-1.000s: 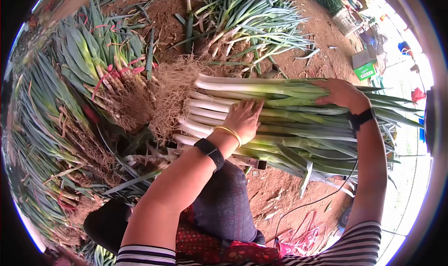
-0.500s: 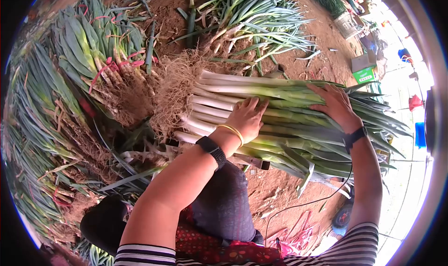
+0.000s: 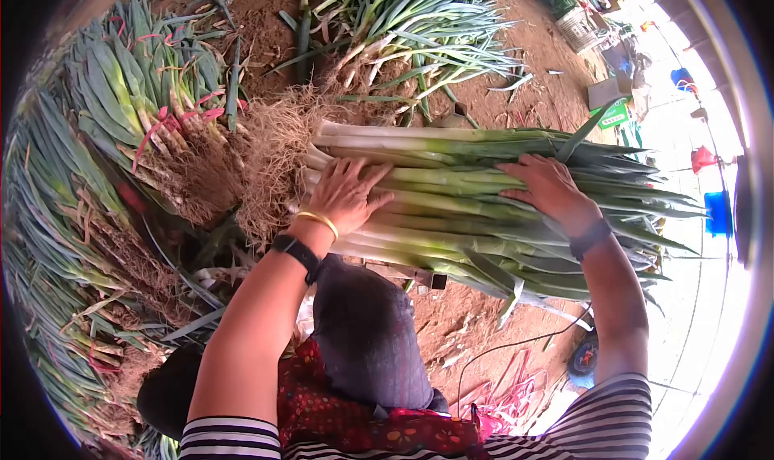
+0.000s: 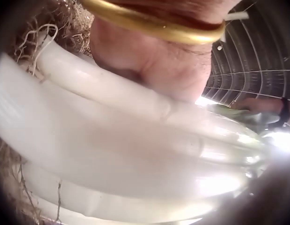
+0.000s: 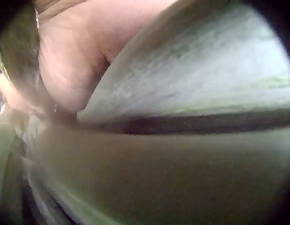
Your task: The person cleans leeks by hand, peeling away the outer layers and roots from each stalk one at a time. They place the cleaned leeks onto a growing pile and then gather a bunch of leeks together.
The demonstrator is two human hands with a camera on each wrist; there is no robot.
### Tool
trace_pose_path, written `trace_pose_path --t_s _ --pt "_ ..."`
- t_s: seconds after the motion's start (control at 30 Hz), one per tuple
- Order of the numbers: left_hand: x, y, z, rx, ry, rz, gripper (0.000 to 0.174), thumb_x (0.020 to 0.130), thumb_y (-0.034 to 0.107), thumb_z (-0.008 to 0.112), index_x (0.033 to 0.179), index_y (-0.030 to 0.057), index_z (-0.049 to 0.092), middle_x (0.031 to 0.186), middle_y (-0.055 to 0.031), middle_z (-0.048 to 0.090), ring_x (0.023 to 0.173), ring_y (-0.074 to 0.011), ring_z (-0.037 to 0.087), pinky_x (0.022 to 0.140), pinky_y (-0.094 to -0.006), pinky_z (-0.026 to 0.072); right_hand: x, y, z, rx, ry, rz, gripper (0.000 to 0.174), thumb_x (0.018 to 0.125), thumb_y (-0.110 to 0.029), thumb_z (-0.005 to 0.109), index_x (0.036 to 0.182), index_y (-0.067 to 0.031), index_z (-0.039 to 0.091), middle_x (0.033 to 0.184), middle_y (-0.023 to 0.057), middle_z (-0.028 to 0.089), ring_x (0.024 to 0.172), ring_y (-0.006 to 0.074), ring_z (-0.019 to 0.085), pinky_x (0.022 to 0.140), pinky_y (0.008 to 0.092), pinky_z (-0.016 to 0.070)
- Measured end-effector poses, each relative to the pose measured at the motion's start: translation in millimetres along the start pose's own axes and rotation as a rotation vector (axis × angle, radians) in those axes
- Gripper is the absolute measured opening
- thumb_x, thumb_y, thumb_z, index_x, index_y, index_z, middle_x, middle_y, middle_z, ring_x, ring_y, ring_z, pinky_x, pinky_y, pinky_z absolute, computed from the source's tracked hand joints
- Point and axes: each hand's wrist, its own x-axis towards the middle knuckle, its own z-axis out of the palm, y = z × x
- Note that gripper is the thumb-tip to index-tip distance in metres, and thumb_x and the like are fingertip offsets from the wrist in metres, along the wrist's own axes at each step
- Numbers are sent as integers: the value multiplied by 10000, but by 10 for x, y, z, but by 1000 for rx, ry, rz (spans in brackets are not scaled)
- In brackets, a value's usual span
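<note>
A wide layer of long green onions (image 3: 451,182) lies side by side in front of me, white shanks and shaggy roots (image 3: 278,166) to the left, green leaves to the right. My left hand (image 3: 345,194) rests across the white shanks near the root end, fingers spread. In the left wrist view its palm edge lies against the pale shanks (image 4: 107,136), below a gold bracelet (image 4: 154,26). On the green part lies my right hand (image 3: 552,190), fingers stretched over the leaves. Broad leaves (image 5: 205,65) fill the right wrist view, and the palm touches them.
Bundles of green onions tied with red ribbon (image 3: 169,121) stand at the left. A loose heap of thinner green onions (image 3: 419,37) lies at the back. Pink ribbons (image 3: 512,391) lie on the soil near the front, and a green box (image 3: 610,105) stands at the back right.
My left hand has slid left along the shanks toward the roots. My right hand has shifted left and slightly nearer to me over the leaves.
</note>
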Motion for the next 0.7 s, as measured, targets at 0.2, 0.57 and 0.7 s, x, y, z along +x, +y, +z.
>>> trace_pose_path --t_s 0.2,0.57,0.7 --pt "141 8 48 8 -18 -70 542 876 496 432 1336 211 405 1245 -151 413 1145 -314 392 1014 -451 267 250 285 351 -115 -36 0 462 815 -425 574 1210 -193 512 1066 82 551 1048 269 519 849 405 415" --pt "156 -11 218 59 211 -95 678 832 505 502 1406 238 258 1285 -140 364 1279 -358 268 1052 -536 200 300 420 565 -210 58 71 493 789 -448 590 1159 -142 476 1088 75 564 1045 273 533 810 435 433" --pt "128 -8 224 11 161 -125 672 838 555 453 1411 273 241 1441 -132 227 1327 -363 214 1071 -531 159 262 386 435 -274 -2 100 551 796 -429 592 1238 -141 434 1127 102 544 1092 280 498 876 432 389"
